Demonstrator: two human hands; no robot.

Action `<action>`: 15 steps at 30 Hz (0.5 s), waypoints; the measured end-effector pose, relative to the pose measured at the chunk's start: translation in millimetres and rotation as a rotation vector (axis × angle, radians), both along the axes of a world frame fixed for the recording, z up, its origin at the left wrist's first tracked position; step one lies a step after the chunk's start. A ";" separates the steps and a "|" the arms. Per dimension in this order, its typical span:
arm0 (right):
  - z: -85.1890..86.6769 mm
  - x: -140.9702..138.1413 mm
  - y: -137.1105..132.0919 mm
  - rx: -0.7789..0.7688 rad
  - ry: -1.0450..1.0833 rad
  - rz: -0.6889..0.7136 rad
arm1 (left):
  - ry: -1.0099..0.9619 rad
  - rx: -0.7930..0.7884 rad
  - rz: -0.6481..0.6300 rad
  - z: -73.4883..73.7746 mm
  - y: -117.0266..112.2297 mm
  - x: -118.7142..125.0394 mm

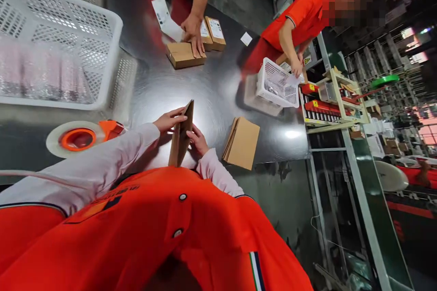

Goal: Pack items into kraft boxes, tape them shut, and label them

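A flat, unfolded cardboard box [181,136] stands on edge on the shiny metal table [211,91], close to my body. My left hand [169,120] grips its left face near the top, fingers pressed on the card. On the other side my right hand [197,140] holds its right face, fingers curled against it. A stack of flat cardboard boxes [241,142] lies just right of my right hand. Both my forearms wear pale pink sleeves.
A tape roll on an orange dispenser [80,138] lies at my left. A large white basket [58,41] fills the far left. Across the table a co-worker's hand [194,32] presses a closed box [184,54] beside two labelled boxes [212,32]. Another person reaches into a small white basket [277,84].
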State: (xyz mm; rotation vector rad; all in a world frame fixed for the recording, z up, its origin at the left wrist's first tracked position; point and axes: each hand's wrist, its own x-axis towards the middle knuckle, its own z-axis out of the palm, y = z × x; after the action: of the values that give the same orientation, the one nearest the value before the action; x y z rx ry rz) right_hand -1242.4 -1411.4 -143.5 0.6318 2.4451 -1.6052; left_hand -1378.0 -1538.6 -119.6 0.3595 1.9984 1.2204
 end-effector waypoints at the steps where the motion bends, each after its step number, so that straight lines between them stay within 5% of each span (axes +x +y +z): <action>1: 9.0 1.4 4.4 0.159 0.033 -0.021 | 0.086 -0.047 -0.029 3.9 -1.9 -6.5; 3: 30.4 2.5 7.8 0.414 0.106 0.136 | 0.259 -0.111 -0.054 13.2 -7.1 -23.1; 6: 62.7 4.1 -4.0 0.617 0.150 0.780 | 0.488 -0.208 -0.120 26.4 -17.7 -45.7; 8: 77.5 6.1 -19.6 0.710 0.083 1.062 | 0.616 -0.256 -0.215 32.1 -25.1 -52.4; 12: 85.9 2.3 -46.8 0.834 -0.134 1.160 | 0.930 -0.269 -0.579 29.8 -37.7 -43.7; 15: 84.2 -7.8 -52.5 0.886 -0.179 1.105 | 0.939 -0.253 -0.644 17.4 -43.0 -26.4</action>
State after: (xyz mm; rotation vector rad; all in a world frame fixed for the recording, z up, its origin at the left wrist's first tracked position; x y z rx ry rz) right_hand -1250.2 -1463.9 -59.3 -0.4743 2.4685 -0.0477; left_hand -1404.4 -1581.6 -102.2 1.5153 2.4217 0.3722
